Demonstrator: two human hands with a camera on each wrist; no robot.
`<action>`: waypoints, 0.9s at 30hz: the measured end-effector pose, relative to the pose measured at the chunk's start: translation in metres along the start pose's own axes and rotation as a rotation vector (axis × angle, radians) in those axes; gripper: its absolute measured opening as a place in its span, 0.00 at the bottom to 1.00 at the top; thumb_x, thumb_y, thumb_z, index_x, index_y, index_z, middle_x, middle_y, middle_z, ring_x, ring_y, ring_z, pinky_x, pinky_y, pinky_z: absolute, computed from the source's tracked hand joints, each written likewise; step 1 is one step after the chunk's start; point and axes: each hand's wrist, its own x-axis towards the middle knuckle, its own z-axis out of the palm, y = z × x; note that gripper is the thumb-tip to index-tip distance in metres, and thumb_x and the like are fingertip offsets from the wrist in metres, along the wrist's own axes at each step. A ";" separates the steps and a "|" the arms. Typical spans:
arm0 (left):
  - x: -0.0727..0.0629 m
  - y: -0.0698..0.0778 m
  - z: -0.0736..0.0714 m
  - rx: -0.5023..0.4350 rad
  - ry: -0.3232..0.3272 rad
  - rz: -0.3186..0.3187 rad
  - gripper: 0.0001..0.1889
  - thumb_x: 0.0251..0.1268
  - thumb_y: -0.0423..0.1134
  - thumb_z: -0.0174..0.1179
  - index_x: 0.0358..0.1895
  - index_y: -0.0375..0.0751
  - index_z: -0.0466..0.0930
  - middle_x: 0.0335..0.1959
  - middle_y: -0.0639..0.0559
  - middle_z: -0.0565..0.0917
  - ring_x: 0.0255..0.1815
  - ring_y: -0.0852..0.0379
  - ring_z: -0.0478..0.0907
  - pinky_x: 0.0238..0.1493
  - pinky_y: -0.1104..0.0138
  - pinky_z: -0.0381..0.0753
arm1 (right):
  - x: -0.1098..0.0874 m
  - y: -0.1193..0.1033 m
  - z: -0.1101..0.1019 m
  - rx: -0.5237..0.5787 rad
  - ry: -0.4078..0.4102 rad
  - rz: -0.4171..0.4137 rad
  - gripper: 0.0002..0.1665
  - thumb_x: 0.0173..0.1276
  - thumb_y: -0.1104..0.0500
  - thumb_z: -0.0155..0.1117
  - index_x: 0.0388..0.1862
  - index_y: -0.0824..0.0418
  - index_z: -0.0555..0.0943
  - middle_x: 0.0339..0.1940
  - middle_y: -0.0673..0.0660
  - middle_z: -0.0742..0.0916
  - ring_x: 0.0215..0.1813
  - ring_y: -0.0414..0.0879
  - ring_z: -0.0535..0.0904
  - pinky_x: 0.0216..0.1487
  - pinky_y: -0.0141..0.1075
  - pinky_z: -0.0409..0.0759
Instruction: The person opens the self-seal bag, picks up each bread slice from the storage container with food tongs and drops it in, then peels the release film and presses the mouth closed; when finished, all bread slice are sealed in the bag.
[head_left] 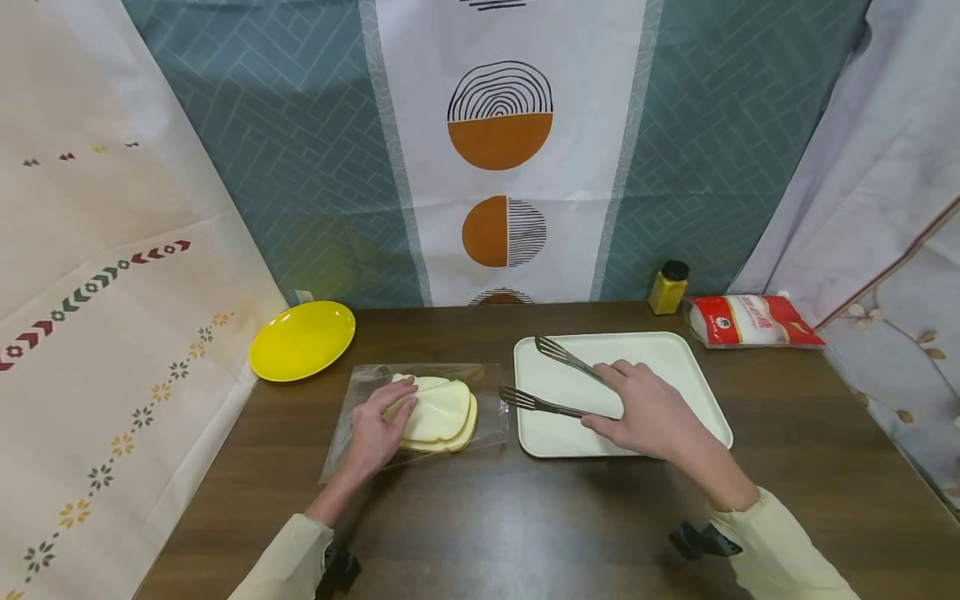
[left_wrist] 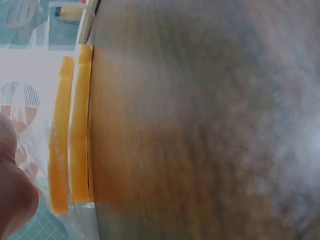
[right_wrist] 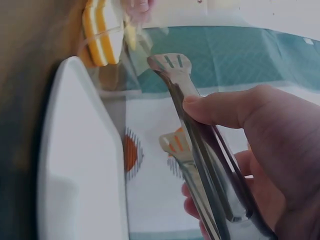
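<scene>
Hands are well apart: the right hand (head_left: 652, 417) has thumb and fingers wrapped round metal tongs (head_left: 555, 407), tips spread and aimed toward the left hand (head_left: 381, 425), with a white tray (head_left: 660, 354) below on the bench (head_left: 450, 533). Left one's at a clear bag (head_left: 491, 400), can't tell if it's pinching the film or just touching. Bread slices (head_left: 442, 417) lie just beside that left hand, on the right-hand side.

Imo the trick is holding the film up off the bread so the tips don't snag, and squeezing softly, cos slices like that probably dent easily.

Hard to make out: how far the bread sits inside the bag, and how many slices. Tongs' back end is hidden under the palm from above.
</scene>
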 end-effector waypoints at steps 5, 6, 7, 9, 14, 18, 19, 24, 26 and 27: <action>0.000 0.000 -0.001 -0.007 0.002 0.002 0.11 0.57 0.22 0.70 0.44 0.31 0.88 0.49 0.38 0.86 0.54 0.38 0.82 0.57 0.45 0.75 | -0.021 0.013 0.000 0.012 0.060 0.085 0.42 0.57 0.46 0.77 0.62 0.70 0.75 0.54 0.68 0.81 0.49 0.63 0.77 0.41 0.58 0.81; -0.001 0.000 -0.001 -0.011 0.002 0.002 0.11 0.56 0.22 0.70 0.44 0.31 0.88 0.49 0.39 0.86 0.54 0.38 0.82 0.57 0.45 0.75 | -0.025 0.016 0.000 0.012 0.079 0.103 0.42 0.57 0.47 0.77 0.62 0.71 0.75 0.53 0.69 0.81 0.48 0.63 0.77 0.40 0.59 0.81; 0.000 0.000 -0.001 -0.012 0.002 0.002 0.12 0.56 0.22 0.70 0.44 0.31 0.88 0.50 0.39 0.86 0.55 0.38 0.82 0.57 0.45 0.75 | -0.029 0.019 -0.001 0.012 0.098 0.122 0.42 0.56 0.47 0.78 0.62 0.72 0.75 0.52 0.70 0.81 0.48 0.64 0.77 0.40 0.60 0.81; -0.001 0.000 -0.001 -0.016 0.004 -0.003 0.12 0.56 0.22 0.70 0.44 0.31 0.88 0.50 0.39 0.86 0.55 0.39 0.82 0.57 0.48 0.75 | -0.037 0.025 -0.001 0.007 0.124 0.163 0.43 0.56 0.47 0.78 0.62 0.72 0.74 0.52 0.71 0.81 0.47 0.65 0.76 0.39 0.62 0.80; -0.001 0.000 -0.002 -0.015 0.008 -0.012 0.11 0.57 0.22 0.69 0.44 0.31 0.88 0.49 0.39 0.86 0.54 0.38 0.82 0.62 0.67 0.73 | -0.061 0.044 0.000 -0.017 0.186 0.250 0.44 0.56 0.47 0.78 0.61 0.74 0.73 0.51 0.75 0.78 0.48 0.69 0.74 0.37 0.68 0.77; 0.000 0.001 -0.002 -0.015 0.011 0.001 0.11 0.57 0.22 0.69 0.44 0.31 0.88 0.49 0.38 0.86 0.54 0.38 0.82 0.61 0.65 0.74 | -0.083 0.063 -0.002 -0.026 0.258 0.324 0.44 0.55 0.47 0.77 0.59 0.76 0.72 0.50 0.77 0.77 0.48 0.73 0.72 0.37 0.70 0.73; 0.000 0.001 -0.002 -0.016 0.012 0.006 0.11 0.57 0.22 0.69 0.43 0.31 0.88 0.49 0.38 0.86 0.54 0.38 0.82 0.60 0.61 0.75 | -0.088 0.068 -0.003 -0.026 0.267 0.349 0.44 0.56 0.47 0.76 0.59 0.77 0.71 0.50 0.78 0.76 0.48 0.74 0.72 0.37 0.71 0.73; 0.001 0.002 -0.003 -0.024 0.016 0.013 0.11 0.56 0.21 0.70 0.43 0.31 0.88 0.49 0.39 0.86 0.54 0.39 0.82 0.56 0.48 0.75 | -0.114 0.089 -0.009 -0.024 0.255 0.537 0.46 0.62 0.43 0.71 0.60 0.80 0.67 0.48 0.80 0.73 0.47 0.78 0.70 0.33 0.70 0.70; 0.001 0.002 -0.003 -0.022 0.018 0.014 0.11 0.56 0.21 0.70 0.43 0.31 0.88 0.49 0.39 0.86 0.54 0.39 0.82 0.55 0.48 0.75 | -0.123 0.097 -0.010 -0.023 0.260 0.608 0.47 0.63 0.42 0.69 0.59 0.81 0.66 0.47 0.81 0.72 0.47 0.79 0.69 0.33 0.70 0.70; 0.001 0.002 -0.003 -0.022 0.018 0.014 0.11 0.56 0.21 0.70 0.43 0.31 0.88 0.49 0.39 0.86 0.54 0.39 0.82 0.55 0.49 0.75 | -0.127 0.102 -0.011 -0.022 0.260 0.639 0.48 0.63 0.41 0.69 0.59 0.82 0.65 0.47 0.82 0.72 0.47 0.80 0.69 0.33 0.71 0.69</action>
